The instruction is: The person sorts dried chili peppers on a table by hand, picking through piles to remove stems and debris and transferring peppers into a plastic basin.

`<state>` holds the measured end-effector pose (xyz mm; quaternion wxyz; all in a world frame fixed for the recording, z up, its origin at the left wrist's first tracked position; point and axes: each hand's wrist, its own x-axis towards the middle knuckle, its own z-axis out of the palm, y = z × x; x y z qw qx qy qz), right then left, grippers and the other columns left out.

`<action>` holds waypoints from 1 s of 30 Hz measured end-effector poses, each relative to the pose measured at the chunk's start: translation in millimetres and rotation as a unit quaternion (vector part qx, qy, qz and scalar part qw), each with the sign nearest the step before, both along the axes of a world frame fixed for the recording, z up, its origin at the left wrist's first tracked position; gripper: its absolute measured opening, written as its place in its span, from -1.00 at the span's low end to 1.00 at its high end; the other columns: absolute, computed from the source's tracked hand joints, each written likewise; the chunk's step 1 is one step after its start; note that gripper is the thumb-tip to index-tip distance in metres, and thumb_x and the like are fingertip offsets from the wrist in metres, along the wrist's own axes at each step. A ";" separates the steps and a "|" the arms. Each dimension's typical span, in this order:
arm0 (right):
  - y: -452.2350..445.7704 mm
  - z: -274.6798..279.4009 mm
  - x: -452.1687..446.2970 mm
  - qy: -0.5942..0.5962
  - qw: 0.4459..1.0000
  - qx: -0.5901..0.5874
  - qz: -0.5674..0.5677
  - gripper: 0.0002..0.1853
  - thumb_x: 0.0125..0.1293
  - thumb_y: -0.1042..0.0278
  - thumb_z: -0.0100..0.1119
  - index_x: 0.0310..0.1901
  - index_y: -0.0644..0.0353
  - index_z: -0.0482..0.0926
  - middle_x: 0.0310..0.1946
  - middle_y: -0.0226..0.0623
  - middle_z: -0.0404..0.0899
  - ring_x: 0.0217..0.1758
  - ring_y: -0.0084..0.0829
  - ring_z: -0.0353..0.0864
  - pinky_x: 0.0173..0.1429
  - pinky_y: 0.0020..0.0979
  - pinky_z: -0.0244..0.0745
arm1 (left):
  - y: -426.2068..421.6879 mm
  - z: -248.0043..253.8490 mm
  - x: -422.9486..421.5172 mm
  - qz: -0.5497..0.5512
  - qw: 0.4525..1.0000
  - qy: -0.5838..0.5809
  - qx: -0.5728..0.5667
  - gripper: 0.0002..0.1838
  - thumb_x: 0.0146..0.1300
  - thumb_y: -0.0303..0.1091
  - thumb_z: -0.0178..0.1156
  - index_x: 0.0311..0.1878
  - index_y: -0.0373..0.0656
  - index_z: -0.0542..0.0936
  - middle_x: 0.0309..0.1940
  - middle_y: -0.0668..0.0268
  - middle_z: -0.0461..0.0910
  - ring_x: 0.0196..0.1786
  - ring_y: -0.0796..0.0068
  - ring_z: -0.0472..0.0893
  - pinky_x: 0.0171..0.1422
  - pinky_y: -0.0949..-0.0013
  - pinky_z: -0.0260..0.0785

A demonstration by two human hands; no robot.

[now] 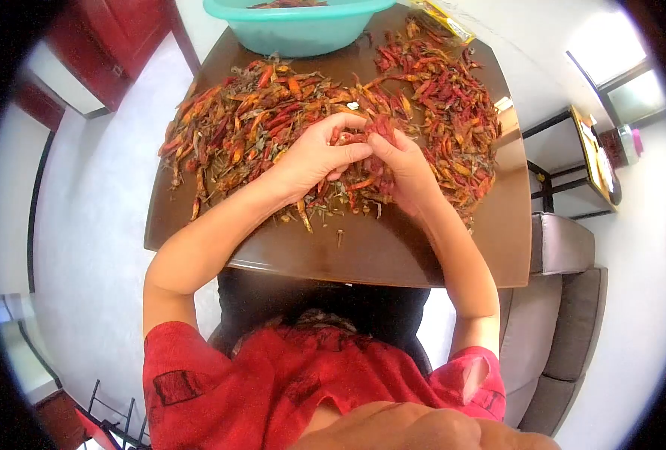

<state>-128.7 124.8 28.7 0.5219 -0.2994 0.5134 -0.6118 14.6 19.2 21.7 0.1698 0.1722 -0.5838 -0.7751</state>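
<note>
I sit before the table (333, 259), a heap of peppers (250, 124) on its left part and a second heap (449, 101) on its right. My left hand (331, 150) and right hand (406, 165) are side by side over the middle, with peppers in both. The basin (303, 36) stands behind the left heap, a packet (449, 22) behind the right one. To my right is a sofa (554, 322), with a stand (594, 161) beyond it; a door (123, 37) lies far left.

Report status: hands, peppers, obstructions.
Left hand and right hand close together, holding dried red peppers. More heaped around. Teal basin beyond, not blocking hands.
</note>
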 end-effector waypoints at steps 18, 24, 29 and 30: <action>5.1 7.4 -12.1 -0.160 0.984 0.048 0.069 -0.72 0.40 0.00 0.14 -0.21 0.04 0.51 -0.49 -0.62 0.37 -0.51 -0.73 0.29 -0.53 -0.65 0.09 | -11.4 -8.2 1.1 -0.064 0.972 0.089 0.206 -0.79 0.44 -0.20 0.10 -0.06 -0.12 0.53 -0.42 0.50 0.49 -0.57 0.77 0.23 -0.49 0.62 0.07; 6.3 3.2 -26.3 0.017 0.999 0.013 0.040 -0.79 0.40 0.11 0.15 -0.29 0.03 0.46 -0.55 -0.65 0.31 -0.60 -0.76 0.21 -0.58 -0.64 0.03 | -5.0 2.3 2.5 -0.083 0.995 -0.051 0.037 -0.78 0.39 -0.19 0.16 -0.10 -0.13 0.53 -0.41 0.50 0.49 -0.52 0.80 0.30 -0.46 0.61 0.12; 6.2 -3.3 -19.5 0.035 0.998 0.005 0.060 -0.83 0.37 0.18 0.14 -0.28 0.06 0.47 -0.57 -0.65 0.27 -0.65 -0.76 0.16 -0.63 -0.67 -0.06 | 1.0 -14.7 -3.1 -0.041 0.986 0.011 -0.162 -0.79 0.37 -0.22 0.20 -0.12 -0.17 0.54 -0.42 0.53 0.46 -0.45 0.79 0.35 -0.44 0.61 0.17; 7.4 0.8 -18.1 0.035 0.998 0.005 0.060 -0.83 0.37 0.18 0.14 -0.28 0.06 0.47 -0.57 -0.65 0.27 -0.65 -0.76 0.16 -0.63 -0.67 -0.06 | 2.5 -10.5 -3.0 -0.034 0.982 0.032 -0.181 -0.80 0.37 -0.22 0.19 -0.14 -0.15 0.52 -0.44 0.54 0.44 -0.48 0.79 0.34 -0.47 0.61 0.15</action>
